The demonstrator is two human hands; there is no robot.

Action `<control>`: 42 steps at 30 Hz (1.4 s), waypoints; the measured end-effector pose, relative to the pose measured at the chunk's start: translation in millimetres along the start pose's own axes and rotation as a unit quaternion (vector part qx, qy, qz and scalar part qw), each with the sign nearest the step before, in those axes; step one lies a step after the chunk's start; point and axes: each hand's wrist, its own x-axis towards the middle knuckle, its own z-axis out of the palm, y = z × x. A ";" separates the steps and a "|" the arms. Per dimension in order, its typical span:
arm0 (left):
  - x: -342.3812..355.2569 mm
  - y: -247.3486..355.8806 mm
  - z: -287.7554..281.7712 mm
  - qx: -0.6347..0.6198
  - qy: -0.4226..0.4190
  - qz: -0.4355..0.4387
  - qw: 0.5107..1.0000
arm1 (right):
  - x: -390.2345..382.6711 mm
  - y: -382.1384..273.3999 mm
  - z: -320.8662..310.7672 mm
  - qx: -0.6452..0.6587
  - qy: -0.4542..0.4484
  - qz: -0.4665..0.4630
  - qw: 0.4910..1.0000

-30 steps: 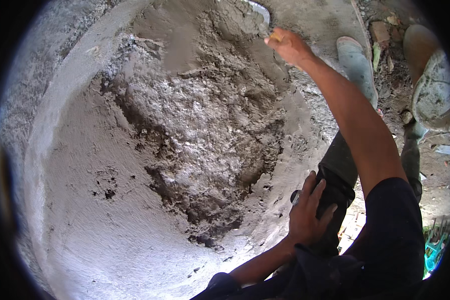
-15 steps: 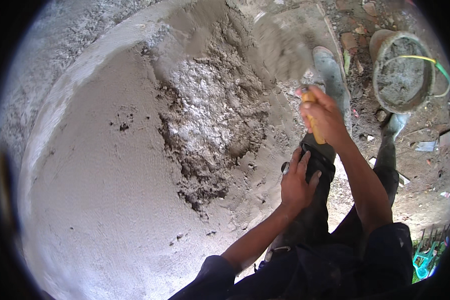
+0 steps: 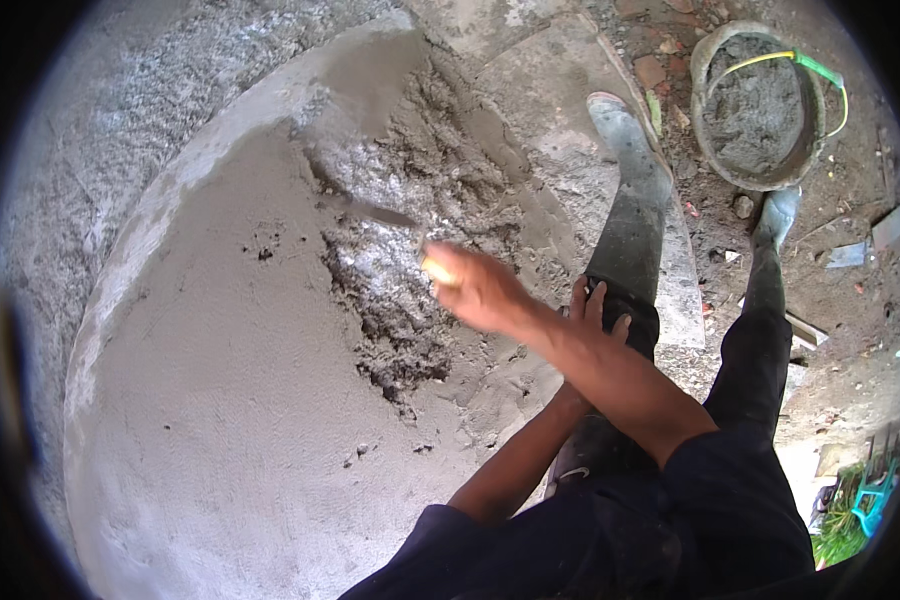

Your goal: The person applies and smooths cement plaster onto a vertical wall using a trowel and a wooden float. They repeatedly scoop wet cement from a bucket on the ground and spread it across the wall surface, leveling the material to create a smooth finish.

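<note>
My right hand [image 3: 480,288] is closed round the yellowish handle of a trowel [image 3: 378,212]. The blade appears nearly edge-on over the rough patch [image 3: 410,175], where lumpy mortar surrounds a paler, whitish area. Wet grey mortar [image 3: 210,340] spreads smooth across the curved surface to the left, with a few small pits in it. My left hand [image 3: 592,306] rests on my bent knee, just above the boot top, its fingers stretched out; my right forearm hides most of it.
A bucket [image 3: 710,150] of grey mortar with a yellow and green handle stands at the far right. My rubber boots [image 3: 630,190] are on dirt and slab, near broken bricks [image 3: 650,70]. A turquoise plastic object [image 3: 875,495] lies at the lower right.
My right hand has swung left with the trowel, from beside my boot to over the rough patch. Mortar that showed blurred at the trowel's blade is no longer there. My left hand stays on the knee.
</note>
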 end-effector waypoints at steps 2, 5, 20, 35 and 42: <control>2.2 -5.0 3.5 0.001 0.013 0.011 1.000 | -7.1 -17.0 -15.5 -0.008 0.051 -0.020 0.998; 5.6 10.0 -9.5 0.017 0.005 0.006 1.000 | 11.0 10.5 -73.2 0.071 0.133 0.053 0.987; 52.9 -8.0 -64.7 -0.015 -0.069 -0.053 0.996 | 209.0 100.8 -86.5 0.393 0.063 0.293 0.869; 69.0 -32.5 -100.1 -0.101 -0.076 -0.063 0.990 | 204.5 83.1 -120.2 0.119 0.073 0.234 0.962; 82.2 -35.5 -111.0 -0.126 -0.083 -0.092 0.984 | 296.3 155.6 -162.8 0.196 0.073 0.271 0.940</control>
